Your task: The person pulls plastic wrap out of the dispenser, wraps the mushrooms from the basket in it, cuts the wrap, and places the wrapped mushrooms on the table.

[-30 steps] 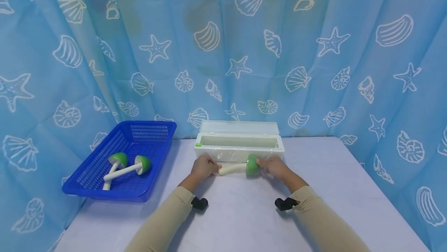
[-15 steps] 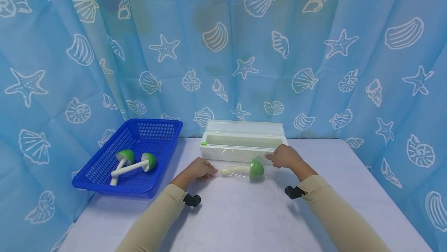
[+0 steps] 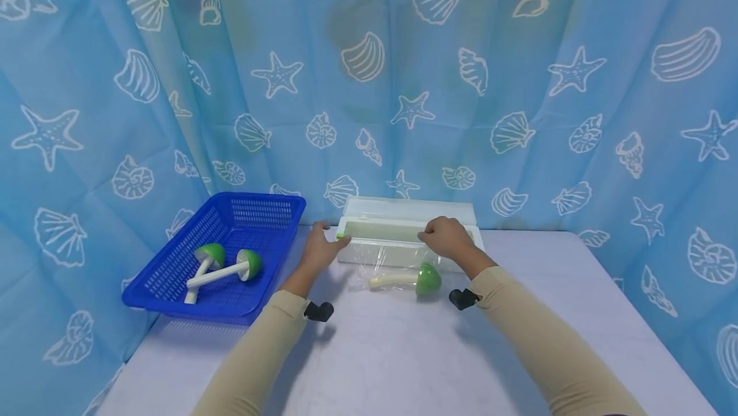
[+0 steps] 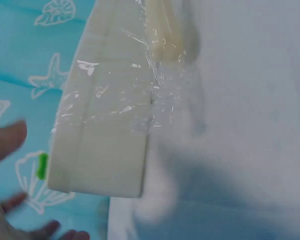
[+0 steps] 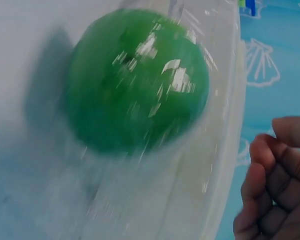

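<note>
Glinting now off crinkled clear plastic film [image 4: 165, 95], blurring the glossy green dome-shaped cap [image 5: 137, 82] up close, dropping soft shadows across the white cloth-covered table [image 3: 403, 352].

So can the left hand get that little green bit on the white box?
Probably yes: the left hand looks empty, its thumb is close to the green bit, and nothing seems between them.

Right hand [image 3: 448, 238] was blocking part of the white box [image 3: 380, 244] near the tabletop's [image 3: 398, 358] back edge. Left wrist view chopped the left hand [image 3: 316, 252], blurry too, plus the mushroom's [image 3: 398, 280] cap end. Green cap [image 5: 137, 85] was smeary in the right one. Couldn't tell where the clear film [image 4: 125, 95] ended. Tabletop's near edge got cropped.
</note>
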Demonstrator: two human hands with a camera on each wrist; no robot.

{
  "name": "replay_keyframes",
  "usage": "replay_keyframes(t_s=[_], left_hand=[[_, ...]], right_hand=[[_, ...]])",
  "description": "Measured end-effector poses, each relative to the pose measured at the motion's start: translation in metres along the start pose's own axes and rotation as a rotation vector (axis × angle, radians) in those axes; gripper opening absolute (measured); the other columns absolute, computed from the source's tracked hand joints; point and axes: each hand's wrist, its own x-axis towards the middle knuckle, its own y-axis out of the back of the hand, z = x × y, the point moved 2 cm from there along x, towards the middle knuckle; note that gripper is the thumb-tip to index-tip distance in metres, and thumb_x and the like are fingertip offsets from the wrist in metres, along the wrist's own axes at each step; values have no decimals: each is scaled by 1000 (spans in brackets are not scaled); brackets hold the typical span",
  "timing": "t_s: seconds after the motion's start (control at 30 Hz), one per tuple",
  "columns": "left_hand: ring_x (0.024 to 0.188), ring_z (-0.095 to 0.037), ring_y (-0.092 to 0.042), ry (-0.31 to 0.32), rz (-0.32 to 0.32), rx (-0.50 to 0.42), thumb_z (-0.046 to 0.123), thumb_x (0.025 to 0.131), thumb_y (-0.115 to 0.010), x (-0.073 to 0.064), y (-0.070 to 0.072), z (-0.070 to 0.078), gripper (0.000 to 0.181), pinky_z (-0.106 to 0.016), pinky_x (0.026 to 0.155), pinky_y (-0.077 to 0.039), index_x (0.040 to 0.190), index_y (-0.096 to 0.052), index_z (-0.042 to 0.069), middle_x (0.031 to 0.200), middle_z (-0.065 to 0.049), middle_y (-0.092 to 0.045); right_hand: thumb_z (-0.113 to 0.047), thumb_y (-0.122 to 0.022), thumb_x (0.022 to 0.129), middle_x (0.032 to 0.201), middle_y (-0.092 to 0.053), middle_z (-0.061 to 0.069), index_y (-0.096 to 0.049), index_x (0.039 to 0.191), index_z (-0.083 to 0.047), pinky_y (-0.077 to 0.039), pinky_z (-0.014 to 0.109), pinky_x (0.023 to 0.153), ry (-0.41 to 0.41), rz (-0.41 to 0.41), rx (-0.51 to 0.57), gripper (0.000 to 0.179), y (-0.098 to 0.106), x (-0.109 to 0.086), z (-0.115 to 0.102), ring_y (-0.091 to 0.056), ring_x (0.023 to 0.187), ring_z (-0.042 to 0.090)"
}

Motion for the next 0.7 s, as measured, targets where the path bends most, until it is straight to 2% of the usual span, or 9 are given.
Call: replay_keyframes(t_s=[0.03, 0.1, 0.17, 0.23, 0.4, 0.53, 0.7], left_hand=[[123, -39, -47, -36, 4, -40, 35, 87, -74, 3, -2, 0, 63, -51, 98, -41, 131, -49, -2, 133, -23, -50], [132, -38, -38, -113, -37, -95, 32, 86, -76, 10, -7, -2, 63, -52, 104, -35, 134, -51, 1, 142, -21, -44], [137, -37, -31, -155, -84, -140, 31, 85, -77, 15, -12, -6, 55, -52, 108, -31, 130, -57, 4, 147, -19, -38], [140, -37, -26, -164, -109, -169, 32, 85, -77, 20, -17, -11, 46, -53, 109, -27, 121, -63, 7, 151, -19, -33], [141, -41, -20, -148, -116, -179, 29, 82, -80, 31, -20, -19, 27, -57, 110, -23, 95, -69, 9, 154, -20, -27], [142, -39, -21, -153, -157, -154, 27, 81, -82, 36, -20, -21, 24, -55, 110, -24, 92, -69, 9, 154, -15, -28], [141, -41, -21, -181, -188, -169, 23, 79, -83, 37, -17, -21, 26, -57, 110, -23, 92, -69, 5, 154, -17, -28]], right_hand=[[-30, -57, 98, 70, -59, 1, -69, 85, -8, -44, 36, 61, 19, -13, 16, 29, -3, 4, -5, -51, 62, 17], [-28, -57, 99, 77, -63, 2, -71, 93, -7, -46, 38, 65, 62, -38, 42, 26, -8, 10, -15, -54, 67, 17], [-26, -58, 99, 83, -66, 3, -72, 97, -7, -48, 39, 69, 95, -52, 64, 24, -13, 17, -26, -57, 71, 17], [-25, -58, 99, 88, -68, 4, -72, 99, -7, -50, 39, 71, 127, -61, 73, 23, -19, 24, -36, -59, 74, 17], [-27, -58, 99, 92, -70, 6, -73, 101, -7, -51, 38, 74, 165, -79, 82, 24, -33, 40, -58, -62, 80, 17], [-28, -59, 99, 91, -70, 3, -74, 102, -8, -52, 37, 76, 167, -67, 99, 25, -43, 52, -73, -63, 82, 16], [-30, -61, 97, 74, -67, 0, -75, 91, -10, -46, 31, 60, 171, -16, 115, 25, -59, 58, -99, -55, 63, 13]])
